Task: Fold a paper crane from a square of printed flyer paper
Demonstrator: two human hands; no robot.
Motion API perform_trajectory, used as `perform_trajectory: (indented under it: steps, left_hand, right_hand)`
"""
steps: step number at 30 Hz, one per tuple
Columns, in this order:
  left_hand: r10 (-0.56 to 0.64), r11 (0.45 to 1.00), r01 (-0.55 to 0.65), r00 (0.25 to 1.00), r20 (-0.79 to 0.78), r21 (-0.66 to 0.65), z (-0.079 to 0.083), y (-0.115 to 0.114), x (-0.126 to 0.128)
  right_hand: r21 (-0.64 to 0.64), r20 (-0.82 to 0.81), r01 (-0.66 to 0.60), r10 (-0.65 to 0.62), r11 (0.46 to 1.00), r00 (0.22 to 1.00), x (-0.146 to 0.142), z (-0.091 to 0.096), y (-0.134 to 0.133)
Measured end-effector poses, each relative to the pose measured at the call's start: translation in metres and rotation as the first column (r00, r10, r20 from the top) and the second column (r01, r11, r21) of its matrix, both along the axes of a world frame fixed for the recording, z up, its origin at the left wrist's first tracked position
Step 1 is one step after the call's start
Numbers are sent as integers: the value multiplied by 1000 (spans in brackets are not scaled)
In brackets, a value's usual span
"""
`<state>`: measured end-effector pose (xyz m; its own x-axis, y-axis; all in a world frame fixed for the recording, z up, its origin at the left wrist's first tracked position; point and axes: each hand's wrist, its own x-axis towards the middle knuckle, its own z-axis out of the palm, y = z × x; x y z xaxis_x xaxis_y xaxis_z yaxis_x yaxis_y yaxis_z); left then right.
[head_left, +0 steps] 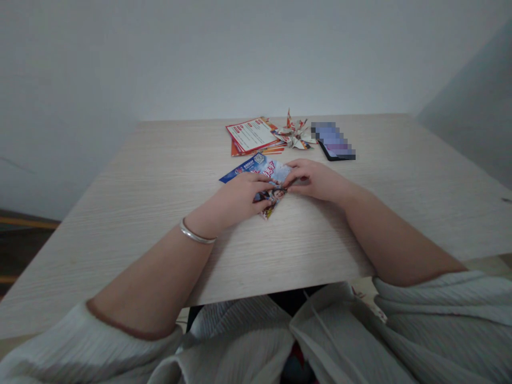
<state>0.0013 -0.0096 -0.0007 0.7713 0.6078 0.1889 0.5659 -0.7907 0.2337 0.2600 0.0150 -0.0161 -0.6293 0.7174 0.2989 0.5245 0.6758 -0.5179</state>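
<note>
A triangular folded paper flyer (270,166), printed in blue with a picture and red lettering, lies on the table in front of me. My left hand (242,197) rests on its left part, fingers stretched across the paper and the thumb lower down. At the flyer's right edge, my right hand (314,180) pinches the paper between thumb and fingers. The fingertips of both hands come close together near the paper's middle. The fingers hide part of the folds.
Behind the flyer lies a stack of red-and-white printed sheets (253,134). A folded paper piece with several points (296,133) stands beside it, and a phone (333,143) lies to its right. The pale wooden table (140,176) meets a wall at the back.
</note>
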Motion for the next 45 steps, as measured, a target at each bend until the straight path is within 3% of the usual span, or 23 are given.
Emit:
perform_trajectory:
  steps: [7, 16, 22, 26, 32, 36, 40, 45]
  left_hand:
    - [18, 999, -19, 999, -36, -30, 1, 2, -1]
    - [20, 998, -22, 999, -38, -61, 2, 3, 0]
    - [178, 973, -171, 984, 32, -155, 8, -1, 0]
    - [170, 965, -144, 980, 107, -219, 12, -4, -1]
    - [68, 998, -70, 981, 182, 2, 13, 1, -8]
    - [95, 951, -144, 978, 184, 275, 21, 2, -14]
    - [51, 938, -106, 984, 170, 329, 25, 0, -14]
    - [38, 932, -67, 995, 89, 356, 18, -1, -10]
  right_hand:
    - [40, -17, 33, -32, 999, 999, -9, -7, 3]
    - [47, 131, 75, -81, 996, 988, -20, -1, 2]
    - [57, 114, 118, -124, 991, 986, -24, 0, -1]
    - [19, 63, 204, -205, 979, 977, -27, 0, -5]
    - [14, -24, 234, -234, 972, 972, -26, 5, -12]
    - [-15, -152, 226, -225, 974, 962, -26, 10, -15]
    - [-28, -249, 239, -238, 971, 939, -29, 12, -16]
    - [-89, -306, 277, -291, 957, 907, -32, 11, -20]
